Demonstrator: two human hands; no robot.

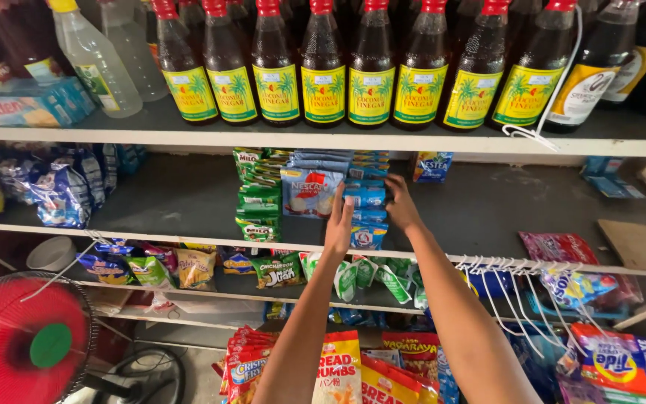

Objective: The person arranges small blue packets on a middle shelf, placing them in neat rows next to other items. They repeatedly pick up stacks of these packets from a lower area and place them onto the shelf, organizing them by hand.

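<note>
2 hands, left hand (339,227), right hand (400,205), fingers gripping blue sachet stack (365,197), grey shop shelf (188,196), bottles (323,63) above

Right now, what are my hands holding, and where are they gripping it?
Both hands, left hand and right hand, clasp the stack of blue sachets by its opposite sides.

Blue sachets (365,197) with white patches between left hand (339,228) and right hand (400,206). Green sachets (258,202) beside them. Dark brown bottles (323,60), red caps, yellow labels with green palm pattern. Red fan (24,340), green centre. Grey shelf (188,194), white front edge.
</note>
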